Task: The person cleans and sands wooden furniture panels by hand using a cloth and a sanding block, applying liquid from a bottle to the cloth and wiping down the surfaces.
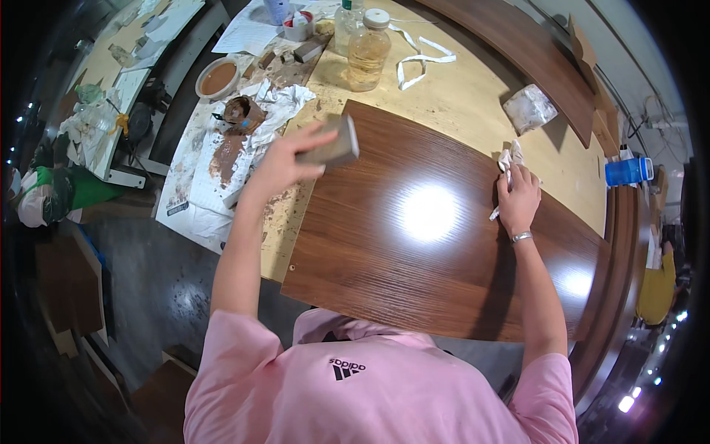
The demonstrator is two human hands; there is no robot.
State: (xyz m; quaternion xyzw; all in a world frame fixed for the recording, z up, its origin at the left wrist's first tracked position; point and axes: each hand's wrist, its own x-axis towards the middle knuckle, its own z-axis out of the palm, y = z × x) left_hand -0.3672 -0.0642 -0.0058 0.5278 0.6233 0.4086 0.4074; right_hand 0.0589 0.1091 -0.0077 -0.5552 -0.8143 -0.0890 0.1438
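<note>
A brown wood-grain panel (370, 255) lies flat across the worktable in front of me, with lamp glare on its glossy surface. Above its far left corner, my left hand (285, 163) is closed round a grey rectangular block (331, 150), thumb on the near side and fingers on the far side. My right hand (521, 198) presses on the panel's far edge, its fingers bunched over a crumpled white rag (512, 155). Parts of the rag stick out beyond the fingertips and beside the hand.
Left of the panel stand a stained brown cup (244, 115) on crumpled paper and a tub of brown paste (219, 78). Farther back are a jar of yellowish liquid (368, 55), a white strip (421, 59) and a plastic-wrapped bundle (529, 109). A blue container (627, 172) stands right.
</note>
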